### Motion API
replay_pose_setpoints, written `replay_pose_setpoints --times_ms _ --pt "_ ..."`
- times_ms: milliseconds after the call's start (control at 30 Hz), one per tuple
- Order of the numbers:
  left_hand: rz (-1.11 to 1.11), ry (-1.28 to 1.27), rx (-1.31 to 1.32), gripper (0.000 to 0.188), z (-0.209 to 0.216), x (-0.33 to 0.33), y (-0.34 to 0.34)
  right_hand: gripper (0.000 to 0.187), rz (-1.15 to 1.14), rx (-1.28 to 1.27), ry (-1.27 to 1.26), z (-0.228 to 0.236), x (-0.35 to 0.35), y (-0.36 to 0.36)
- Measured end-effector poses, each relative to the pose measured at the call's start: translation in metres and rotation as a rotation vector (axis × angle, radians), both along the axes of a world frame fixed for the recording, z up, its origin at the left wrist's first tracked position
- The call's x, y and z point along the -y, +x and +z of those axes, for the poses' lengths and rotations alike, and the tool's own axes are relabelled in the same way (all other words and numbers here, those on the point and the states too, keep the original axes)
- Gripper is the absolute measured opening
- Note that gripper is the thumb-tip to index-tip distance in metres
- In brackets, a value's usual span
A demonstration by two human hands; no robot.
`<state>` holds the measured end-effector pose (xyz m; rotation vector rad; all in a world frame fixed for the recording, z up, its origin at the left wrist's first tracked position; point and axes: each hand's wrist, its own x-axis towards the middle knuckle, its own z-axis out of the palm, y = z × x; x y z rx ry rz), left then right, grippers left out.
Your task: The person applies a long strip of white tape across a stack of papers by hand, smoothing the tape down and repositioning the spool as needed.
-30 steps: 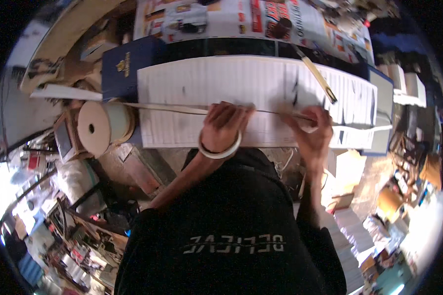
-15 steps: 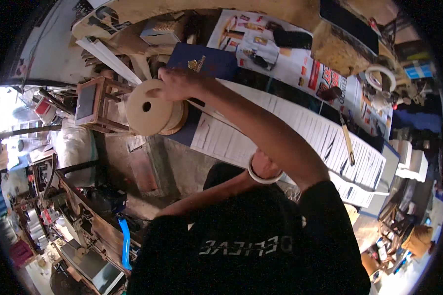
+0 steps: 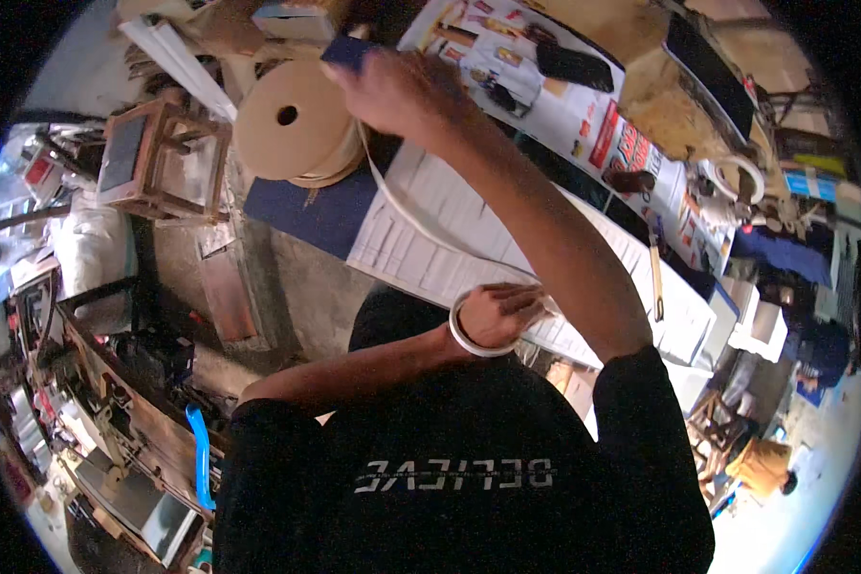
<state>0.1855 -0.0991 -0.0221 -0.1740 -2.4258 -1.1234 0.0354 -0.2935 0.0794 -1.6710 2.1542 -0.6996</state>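
Observation:
A large cream-coloured spool point(image 3: 258, 143) with a dark centre hole lies tilted at the far left of the work surface. From its right side a pale flat strip point(image 3: 421, 226) curves loosely towards me. My right hand point(image 3: 392, 91) is beside the spool's upper right rim, smeared by motion, so its grip is unclear. Nearer my body is my left hand point(image 3: 496, 316), a white ring point(image 3: 461, 335) around its wrist. Its fingers are drawn together where the strip seems to pass, partly hidden by my right forearm. Under both lie lined printed sheets point(image 3: 402, 244).
A dark blue folder point(image 3: 301, 220) lies below the spool. Beyond the sheets is a printed poster point(image 3: 507, 57) with a black object on it. A wooden stool point(image 3: 163, 163) stands at left. A white tape-like ring point(image 3: 737, 177) and a wooden-handled tool point(image 3: 657, 277) are at right.
The whole scene has shifted in view. My right hand has come off the spool's top face to its side. The strip now hangs in a looser curve, and my left hand shows more fully.

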Motion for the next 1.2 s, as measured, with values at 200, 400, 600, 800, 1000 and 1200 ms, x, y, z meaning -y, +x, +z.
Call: replay_pose_setpoints --times_ms 200,400,600,800,1000,1200 --pt "0.075 -0.215 -0.067 0.016 0.008 0.004 -0.014 0.079 0.098 0.477 0.073 -0.046 0.079 -0.026" --pt "0.041 0.028 -0.029 0.016 -0.007 -0.003 -0.022 0.071 -0.23 0.653 -0.173 -0.042 0.014 -0.009" --pt "0.016 0.117 0.071 0.022 0.025 0.017 -0.022 0.036 -0.2 0.187 -0.052 0.028 -0.152 -0.03" --pt "-0.015 0.098 0.163 0.021 0.046 0.014 -0.031 0.03 -0.538 0.296 0.28 0.002 -0.374 0.0" --pt "0.018 0.11 0.248 0.019 0.053 0.011 -0.038 0.018 -0.906 0.411 -0.015 -0.018 -0.38 0.041" --pt "0.054 0.278 0.354 0.025 0.055 -0.011 -0.053 0.018 -1.033 0.175 -0.178 -0.031 -0.421 0.021"
